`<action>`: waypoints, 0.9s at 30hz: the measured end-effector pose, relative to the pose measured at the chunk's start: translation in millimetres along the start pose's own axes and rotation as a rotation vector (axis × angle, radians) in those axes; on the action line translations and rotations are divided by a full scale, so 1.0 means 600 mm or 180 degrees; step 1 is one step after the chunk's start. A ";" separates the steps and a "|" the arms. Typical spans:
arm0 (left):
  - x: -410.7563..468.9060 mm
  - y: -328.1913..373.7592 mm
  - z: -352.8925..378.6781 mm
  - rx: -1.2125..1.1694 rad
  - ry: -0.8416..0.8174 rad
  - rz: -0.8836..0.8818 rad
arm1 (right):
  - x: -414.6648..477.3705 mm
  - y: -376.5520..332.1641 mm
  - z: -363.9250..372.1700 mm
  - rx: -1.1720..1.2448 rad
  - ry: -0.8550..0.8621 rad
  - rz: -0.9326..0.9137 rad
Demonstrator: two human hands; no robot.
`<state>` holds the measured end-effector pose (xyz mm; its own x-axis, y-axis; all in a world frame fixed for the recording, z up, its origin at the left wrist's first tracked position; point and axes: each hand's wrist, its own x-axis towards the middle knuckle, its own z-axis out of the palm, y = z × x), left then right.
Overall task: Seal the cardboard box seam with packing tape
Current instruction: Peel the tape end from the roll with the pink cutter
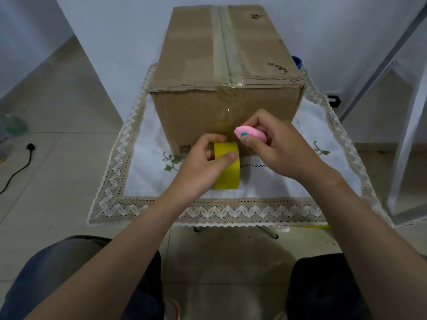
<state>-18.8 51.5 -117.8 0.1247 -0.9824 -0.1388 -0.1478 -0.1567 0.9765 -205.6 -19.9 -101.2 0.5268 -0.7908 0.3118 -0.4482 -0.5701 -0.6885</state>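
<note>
A brown cardboard box (196, 54) stands on a small table covered by a white lace-edged cloth (143, 176). Clear tape (223, 49) runs along the top seam and down over the near face. My left hand (203, 165) grips a yellow tape roll (227, 174) held upright against the bottom of the near face. My right hand (277, 146) holds a small pink cutter (250, 134) at the tape strip just above the roll, close to the box face.
A blue object (297, 62) peeks out behind the box's right side. A black cable with plug (30, 147) lies on the tiled floor at left. White shelving frame (402, 125) stands at right. My knees are below the table edge.
</note>
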 end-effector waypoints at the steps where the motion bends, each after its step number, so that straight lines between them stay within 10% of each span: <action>1: -0.001 -0.001 0.001 -0.0022 -0.0010 0.0013 | 0.000 0.000 0.001 -0.0089 0.0014 -0.0034; 27: -0.024 -0.003 0.003 -0.0408 -0.0134 0.0139 | 0.012 -0.032 0.016 -0.1164 -0.0012 -0.0599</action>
<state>-21.9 65.7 -117.9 0.0793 -0.9918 -0.0997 -0.0252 -0.1020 0.9945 -186.5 -12.7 -91.9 0.6265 -0.6646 0.4072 -0.5705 -0.7469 -0.3414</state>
